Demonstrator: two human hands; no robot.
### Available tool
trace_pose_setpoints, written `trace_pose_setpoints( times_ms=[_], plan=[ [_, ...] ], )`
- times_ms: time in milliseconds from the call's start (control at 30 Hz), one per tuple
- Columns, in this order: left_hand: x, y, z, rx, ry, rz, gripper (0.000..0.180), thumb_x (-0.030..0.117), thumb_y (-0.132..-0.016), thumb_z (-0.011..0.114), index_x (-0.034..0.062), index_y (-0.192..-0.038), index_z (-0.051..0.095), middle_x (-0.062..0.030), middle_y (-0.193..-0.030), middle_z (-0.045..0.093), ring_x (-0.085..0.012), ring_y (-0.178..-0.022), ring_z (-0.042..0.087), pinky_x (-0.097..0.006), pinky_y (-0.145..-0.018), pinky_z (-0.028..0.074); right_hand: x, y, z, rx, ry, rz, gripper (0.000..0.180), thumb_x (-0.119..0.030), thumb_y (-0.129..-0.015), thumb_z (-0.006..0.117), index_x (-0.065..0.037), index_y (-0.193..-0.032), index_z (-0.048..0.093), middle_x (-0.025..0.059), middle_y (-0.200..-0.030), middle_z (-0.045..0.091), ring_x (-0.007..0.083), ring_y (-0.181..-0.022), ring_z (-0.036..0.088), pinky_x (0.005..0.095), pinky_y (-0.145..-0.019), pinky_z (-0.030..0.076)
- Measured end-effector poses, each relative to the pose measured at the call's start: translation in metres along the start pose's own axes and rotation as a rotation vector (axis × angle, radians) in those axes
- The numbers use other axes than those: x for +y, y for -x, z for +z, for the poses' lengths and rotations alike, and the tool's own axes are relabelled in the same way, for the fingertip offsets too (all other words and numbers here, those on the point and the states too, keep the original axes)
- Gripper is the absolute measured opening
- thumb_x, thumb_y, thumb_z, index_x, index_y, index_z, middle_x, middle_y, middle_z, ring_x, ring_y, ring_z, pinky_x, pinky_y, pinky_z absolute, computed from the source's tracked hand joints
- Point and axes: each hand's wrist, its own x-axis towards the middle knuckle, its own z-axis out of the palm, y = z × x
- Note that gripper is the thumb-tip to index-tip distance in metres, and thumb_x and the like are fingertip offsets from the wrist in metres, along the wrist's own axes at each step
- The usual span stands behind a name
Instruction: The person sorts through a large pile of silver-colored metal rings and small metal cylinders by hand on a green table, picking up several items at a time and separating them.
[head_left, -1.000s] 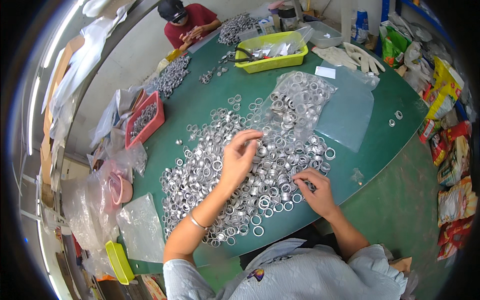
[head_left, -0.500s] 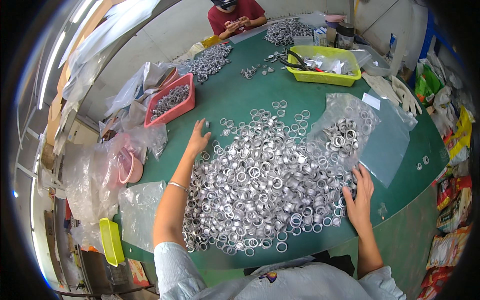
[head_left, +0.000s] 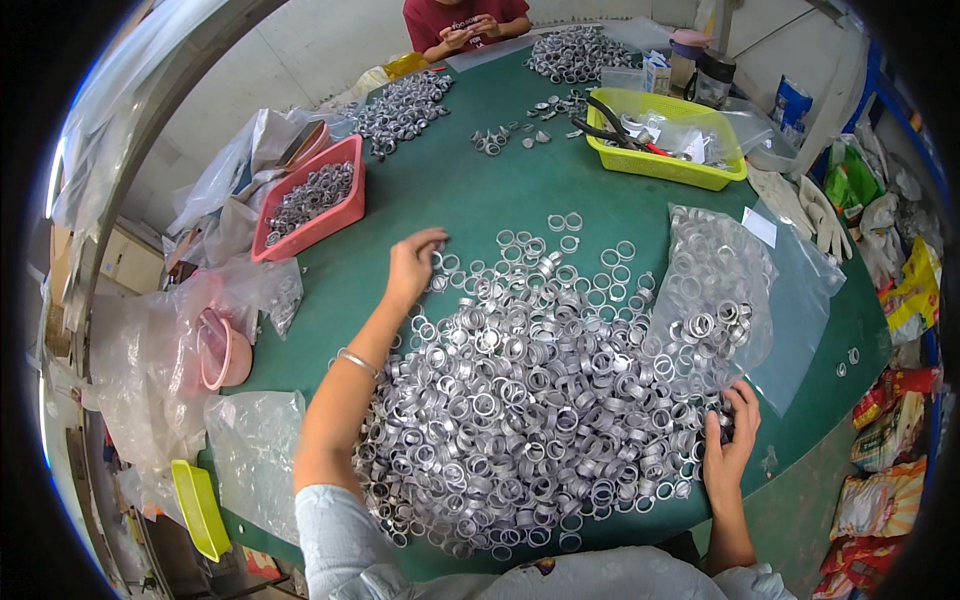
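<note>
A wide heap of silver metal rings (head_left: 530, 400) covers the near half of the green table (head_left: 480, 190). My left hand (head_left: 412, 265) reaches to the heap's far left edge, fingers curled over loose rings there, a thin bracelet on the wrist. At the heap's near right edge my right hand (head_left: 732, 445) rests with curled fingers against the rings, just below a clear plastic bag (head_left: 715, 300) partly filled with rings. Whether either hand grips a ring is hidden.
A red tray (head_left: 310, 205) of rings sits far left, a yellow basket (head_left: 665, 140) with pliers far right. More ring piles (head_left: 400, 100) lie across the table, where another person in a red shirt (head_left: 462, 18) works. Plastic bags (head_left: 160, 350) and a pink bowl (head_left: 222, 350) crowd the left edge.
Both hands have spread apart from the heap's middle: the left went out to its far left edge, the right to its near right edge. The view tilted down and nearer.
</note>
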Motion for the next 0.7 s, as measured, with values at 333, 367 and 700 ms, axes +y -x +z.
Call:
trace_pose_setpoints(
  times_ms=[333, 367, 700],
  plan=[
    [0.077, 0.055, -0.003, -0.393, -0.169, 0.050, 0.039, 0.032, -0.084, 0.062, 0.0084, -0.115, 0.061, -0.0116, -0.117, 0.054, -0.0291, -0.111, 0.047, -0.039, -0.096, 0.037, -0.010, -0.008, -0.010, 0.057, -0.081, -0.314, 0.024, 0.002, -0.074, 0.059, 0.001, -0.098, 0.059, 0.0191, -0.107, 0.055, 0.0328, -0.100, 0.052, 0.0418, -0.086, 0.042],
    [0.081, 0.056, -0.006, -0.411, -0.174, 0.023, 0.039, 0.032, -0.084, 0.062, 0.0087, -0.115, 0.060, -0.0122, -0.118, 0.053, -0.0294, -0.113, 0.046, -0.039, -0.097, 0.036, -0.013, -0.011, -0.015, 0.030, -0.117, -0.405, 0.023, 0.003, -0.073, 0.059, 0.001, -0.096, 0.059, 0.0191, -0.103, 0.056, 0.0326, -0.096, 0.054, 0.0420, -0.084, 0.043],
    [0.117, 0.088, -0.013, -0.514, -0.357, 0.098, 0.048, 0.034, -0.093, 0.048, 0.0081, -0.132, 0.044, -0.0164, -0.135, 0.041, -0.0345, -0.127, 0.038, -0.053, -0.104, 0.026, -0.132, -0.107, 0.026, -0.608, -0.233, -0.759, 0.053, -0.004, -0.078, 0.064, 0.007, -0.126, 0.043, 0.0223, -0.128, 0.041, 0.0391, -0.117, 0.044, 0.0447, -0.100, 0.037]
  ],
)
